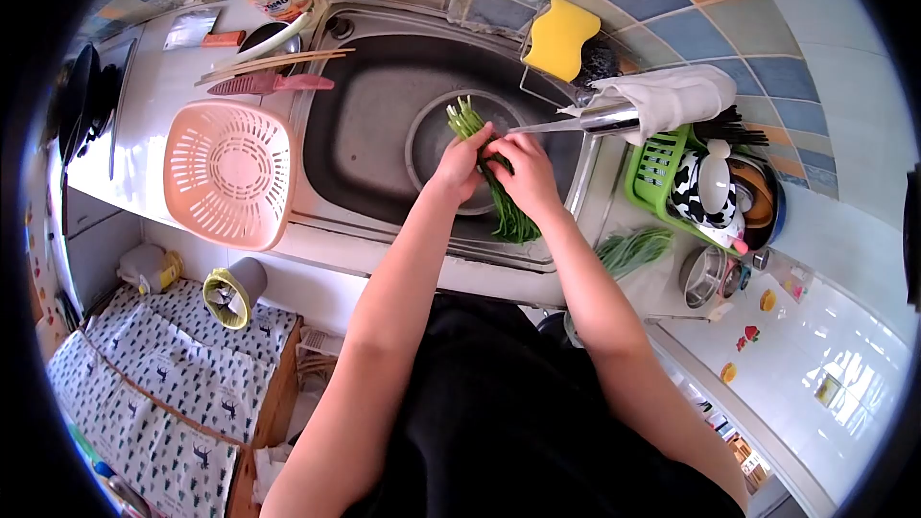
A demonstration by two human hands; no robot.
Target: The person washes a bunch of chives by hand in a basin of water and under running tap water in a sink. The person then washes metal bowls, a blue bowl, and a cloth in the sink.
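Both hands are over the sink, closed around one bunch of green stalks. The left hand wraps the bunch just below its pale cut ends; the right hand, just beside it, has its fingers curled onto the same stalks, and their exact grip is partly hidden. The bunch slants above the sink, its leafy ends toward the sink's near edge. From the sink's right side, a metal faucet points toward the hands. Left of the sink, on the counter, are a pink colander and a pink knife. Right of the sink are a green basket and more loose greens. Behind the sink sits a yellow sponge.
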